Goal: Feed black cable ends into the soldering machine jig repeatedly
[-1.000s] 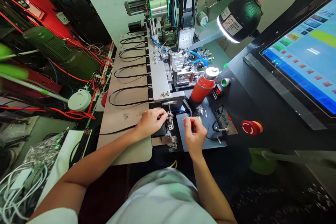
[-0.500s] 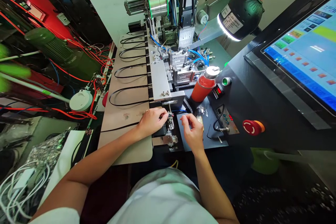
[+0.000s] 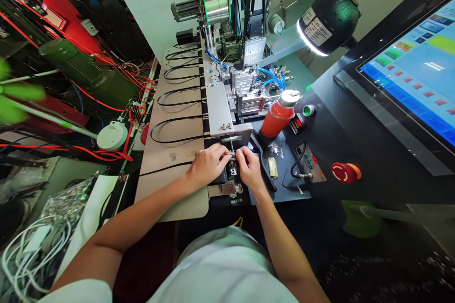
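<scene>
My left hand (image 3: 209, 164) is closed at the near end of the machine, thumb and fingers pinched together. A thin black cable (image 3: 165, 169) runs across the beige board (image 3: 152, 189) into this hand; its tip is hidden by the fingers. Almost touching those fingertips, my right hand (image 3: 250, 168) is also pinched, over a small metal fixture (image 3: 233, 171). Whatever lies between the right fingers is too small to make out. Just beyond both hands is a flat metal plate (image 3: 218, 111) with bolts at its near end.
Several looped black cables lie along the board. An orange-red bottle (image 3: 277, 120) stands right of the machine, near a lit lamp (image 3: 329, 23). A red emergency stop button (image 3: 344, 173) and a touchscreen (image 3: 415, 66) are at the right. A wire spool (image 3: 216, 7) sits at the back.
My right hand has moved left and slightly up, from above the dark tray to the fixture, meeting my left hand. The left hand stays almost in place.
</scene>
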